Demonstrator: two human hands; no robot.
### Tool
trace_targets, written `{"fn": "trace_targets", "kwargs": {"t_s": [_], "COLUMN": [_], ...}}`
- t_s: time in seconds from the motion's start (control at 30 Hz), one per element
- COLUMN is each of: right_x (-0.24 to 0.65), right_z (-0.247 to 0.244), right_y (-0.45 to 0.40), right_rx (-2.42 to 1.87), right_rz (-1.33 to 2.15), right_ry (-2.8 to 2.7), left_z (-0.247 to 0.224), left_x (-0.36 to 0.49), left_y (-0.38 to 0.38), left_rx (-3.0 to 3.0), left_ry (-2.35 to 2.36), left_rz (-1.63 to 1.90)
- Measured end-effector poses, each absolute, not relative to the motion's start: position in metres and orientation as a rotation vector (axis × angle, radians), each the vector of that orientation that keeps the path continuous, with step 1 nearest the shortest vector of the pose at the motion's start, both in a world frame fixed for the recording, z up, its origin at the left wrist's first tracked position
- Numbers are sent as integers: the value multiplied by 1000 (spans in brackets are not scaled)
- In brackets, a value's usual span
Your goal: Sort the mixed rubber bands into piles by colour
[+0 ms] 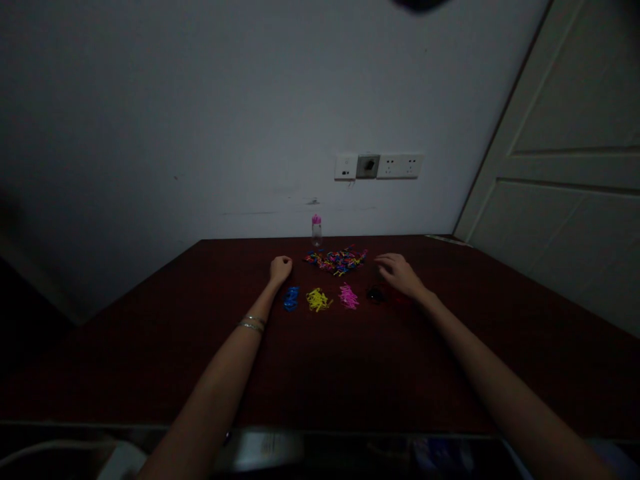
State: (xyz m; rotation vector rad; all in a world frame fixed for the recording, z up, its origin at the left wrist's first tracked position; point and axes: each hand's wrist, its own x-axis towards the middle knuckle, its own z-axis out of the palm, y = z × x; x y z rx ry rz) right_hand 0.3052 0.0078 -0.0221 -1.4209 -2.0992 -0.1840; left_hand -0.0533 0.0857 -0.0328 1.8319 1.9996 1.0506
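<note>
A heap of small mixed-colour pieces (340,261) lies near the back of the dark red table (360,360). In front of it sit separate little piles: blue (291,299), yellow (319,300), pink (349,296) and black (375,295). My left hand (281,269) rests curled left of the heap, above the blue pile, its fingers folded in; whether it holds anything is too small to tell. To the heap's right, my right hand (399,273) hovers or rests behind the black pile with fingers stretched out and nothing visible in them.
A clear bottle with a pink top (317,231) stands behind the heap, near the wall. Wall sockets (400,166) are above the table's back edge. A pale panelled door (565,160) is at the right. Below the front edge, dim items lie in an open space.
</note>
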Motion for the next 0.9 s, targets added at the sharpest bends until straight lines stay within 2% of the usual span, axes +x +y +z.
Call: {"fn": "trace_targets", "kwargs": {"t_s": [0.23,0.53,0.9], "right_x": [263,252,256], "right_z": [-22,-18,-26], "right_y": [14,11,15], "right_rx": [-1451,-1690,-1687], "right_rz": [38,205,214], "right_ry": [-2422,-2428,-2468], "left_z": [-31,-32,-32], "left_x": [-53,-53,-53], "left_y": [84,84,83], "left_rx": [1828,1840,1832], "left_ry": [1994,2018,2003], "left_rz": [1061,1036,1045]}}
